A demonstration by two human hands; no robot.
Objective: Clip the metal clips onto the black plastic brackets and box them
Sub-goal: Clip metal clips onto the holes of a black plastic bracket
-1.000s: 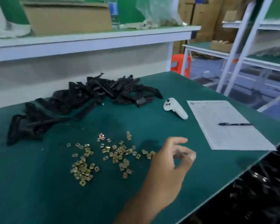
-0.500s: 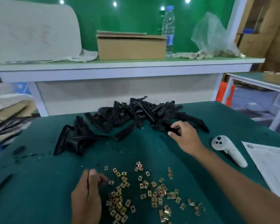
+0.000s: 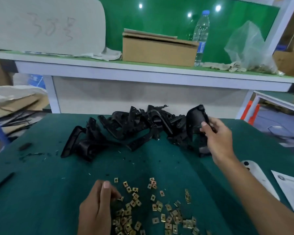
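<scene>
Dozens of brass metal clips (image 3: 153,211) lay loose at the desk's (image 3: 41,192) near edge; brackets (image 3: 126,129) piled at the far edge. Right hand (image 3: 215,138) gripped one bracket (image 3: 196,121); left hand (image 3: 95,207) pinched a clip (image 3: 120,198). None visibly assembled or boxed.

Factory assembly bench (image 3: 41,184); parts heaps (image 3: 134,129)

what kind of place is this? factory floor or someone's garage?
Most likely a small factory assembly bench, not a garage. A green-matted worktable holds a bulk pile of black plastic brackets and loose metal clips; cardboard cartons sit on the shelf behind, with a second similar bench at right.
</scene>
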